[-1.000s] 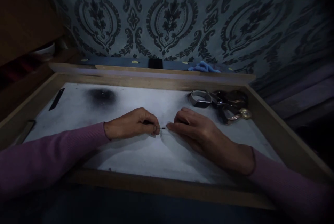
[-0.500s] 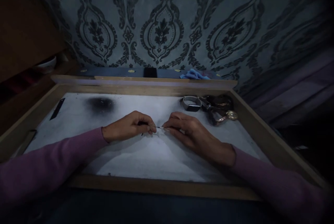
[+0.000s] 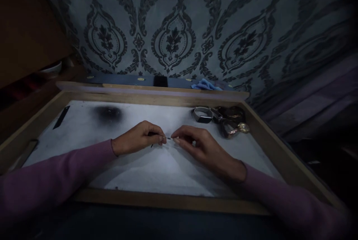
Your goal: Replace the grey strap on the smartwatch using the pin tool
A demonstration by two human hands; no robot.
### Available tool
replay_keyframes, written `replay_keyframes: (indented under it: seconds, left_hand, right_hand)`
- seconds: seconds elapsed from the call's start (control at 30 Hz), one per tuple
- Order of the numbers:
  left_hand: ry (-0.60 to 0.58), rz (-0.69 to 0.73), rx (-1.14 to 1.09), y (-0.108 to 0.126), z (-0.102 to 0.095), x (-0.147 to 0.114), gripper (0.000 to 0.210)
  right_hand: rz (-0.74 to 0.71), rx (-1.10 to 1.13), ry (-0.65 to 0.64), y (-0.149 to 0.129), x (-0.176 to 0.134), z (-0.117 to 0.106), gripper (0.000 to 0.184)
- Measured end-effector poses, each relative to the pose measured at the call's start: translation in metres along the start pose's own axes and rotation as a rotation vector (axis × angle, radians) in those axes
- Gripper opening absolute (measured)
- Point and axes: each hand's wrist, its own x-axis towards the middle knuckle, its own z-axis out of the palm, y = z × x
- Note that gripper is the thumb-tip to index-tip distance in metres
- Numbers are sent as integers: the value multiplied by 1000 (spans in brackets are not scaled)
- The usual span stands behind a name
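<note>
My left hand [image 3: 142, 136] is closed in a pinch, with a thin, metallic, rod-like piece [image 3: 168, 138] sticking out of its fingertips toward the right. The piece has a darker end and is too small to name. My right hand [image 3: 205, 148] is closed too, thumb and forefinger pinched at that darker end. What lies between those right fingertips is hidden. Both hands are over the white sheet [image 3: 140, 176] lining a shallow wooden tray [image 3: 156, 197]. A short dark sliver [image 3: 152, 145] shows just below my left fingers.
A smartwatch [image 3: 203, 114] and several other watches, one with a gold face [image 3: 243, 128], lie at the tray's back right. A dark strip [image 3: 61, 117] lies at the left, near a dark smudge [image 3: 107, 114]. Behind the rim are a black object [image 3: 160, 81] and a blue cloth [image 3: 205, 84].
The view has tilted up slightly. My right fingers have shifted a little on the small piece, forefinger now more extended. My left hand keeps its pinch.
</note>
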Motion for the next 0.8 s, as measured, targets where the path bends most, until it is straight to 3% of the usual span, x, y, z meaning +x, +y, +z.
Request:
replay_keyframes:
  seconds: [0.1, 0.3, 0.43, 0.8]
  left_hand:
    - [11, 12, -1, -3, 1, 1, 18]
    - [79, 35, -51, -9, 4, 2, 15]
    - [107, 44, -114, -9, 2, 3, 13]
    - [165, -35, -265, -7, -7, 3, 17]
  right_hand:
    - [176, 239, 102, -1, 5, 5, 19]
    - [486, 753, 277, -9, 24, 22, 42]
    - [508, 938, 321, -13, 35, 33, 45]
    - [505, 942, 357, -9, 42, 39, 46]
